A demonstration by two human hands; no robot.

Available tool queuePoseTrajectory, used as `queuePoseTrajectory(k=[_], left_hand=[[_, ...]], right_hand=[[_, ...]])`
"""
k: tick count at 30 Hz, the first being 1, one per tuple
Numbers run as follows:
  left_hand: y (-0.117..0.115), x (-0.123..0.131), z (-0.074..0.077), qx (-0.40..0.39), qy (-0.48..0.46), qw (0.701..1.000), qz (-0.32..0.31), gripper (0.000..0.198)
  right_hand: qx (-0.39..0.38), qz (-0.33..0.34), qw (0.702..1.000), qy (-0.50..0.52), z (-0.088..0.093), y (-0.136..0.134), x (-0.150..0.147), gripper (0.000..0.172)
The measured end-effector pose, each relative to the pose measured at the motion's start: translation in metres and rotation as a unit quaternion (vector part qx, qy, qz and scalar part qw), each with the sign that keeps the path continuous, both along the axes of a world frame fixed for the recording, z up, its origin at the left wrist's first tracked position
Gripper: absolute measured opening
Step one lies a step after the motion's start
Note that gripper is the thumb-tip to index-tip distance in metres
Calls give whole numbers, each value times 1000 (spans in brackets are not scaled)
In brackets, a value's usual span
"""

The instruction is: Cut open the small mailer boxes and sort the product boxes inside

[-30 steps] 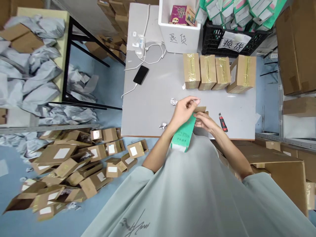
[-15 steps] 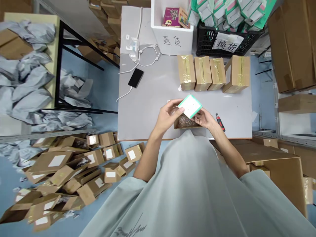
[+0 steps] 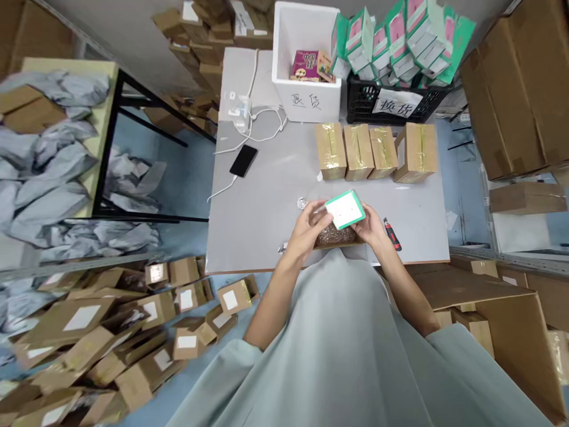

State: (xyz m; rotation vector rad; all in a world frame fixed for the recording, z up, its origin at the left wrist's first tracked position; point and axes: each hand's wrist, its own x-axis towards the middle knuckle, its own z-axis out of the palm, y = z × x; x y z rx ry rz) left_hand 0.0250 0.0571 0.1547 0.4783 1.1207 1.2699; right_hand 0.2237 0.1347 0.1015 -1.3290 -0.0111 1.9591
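Observation:
A small white box with green edges [image 3: 345,210] is held up between both hands, its white face toward me. My left hand [image 3: 313,223] grips its left side, thumb on the face. At its right edge my right hand [image 3: 368,224] is closed on the box, with some fingers hidden beneath. Under the hands, at the table's front edge, sits an open cardboard box [image 3: 341,245] with brown, shiny wrap in it, partly covered by the hands. A red and black utility knife [image 3: 392,235] lies to the right of my right hand.
Taped cartons [image 3: 331,152] stand in a row at the table's back. Behind them are a white bin [image 3: 306,102] with booklets and a black crate [image 3: 360,98] of green-and-pink boxes. A phone [image 3: 243,161] on a cable lies left. Many opened cartons [image 3: 146,367] cover the left floor.
My view has shifted, so the table's contents appear lower. The white and green box has turned slightly in my hands, its edges now nearer level. Both hands still hold it.

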Motion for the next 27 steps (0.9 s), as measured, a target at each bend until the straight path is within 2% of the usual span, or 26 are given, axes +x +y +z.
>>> queuePoseTrajectory(k=[2,4,6,10,12,16,21,27], left_hand=[[-10,2,-10,-55,-136,988,-55,71],[-14,4,-17,-100,-239,960,-105,76],[-13,5,-20,-121,-290,941,-127,72],[-7,-2,-23,-121,-313,935,-112,52],[-4,-6,-25,-119,-311,936,-110,44],[-2,-10,-30,-113,-259,951,-124,48],[1,-4,-26,-101,-136,983,-76,57],[21,-6,-34,-87,-24,996,-4,68]], right_hand=[[64,-23,997,-20,6,12,7,16],[125,-32,991,-27,10,21,11,19],[177,-37,983,-31,12,28,12,24],[227,-32,972,-46,8,35,9,31],[224,-23,973,-58,3,39,7,37],[257,-1,964,-65,-1,44,5,47],[264,118,952,-97,7,26,7,72],[288,234,918,-140,8,-3,10,83]])
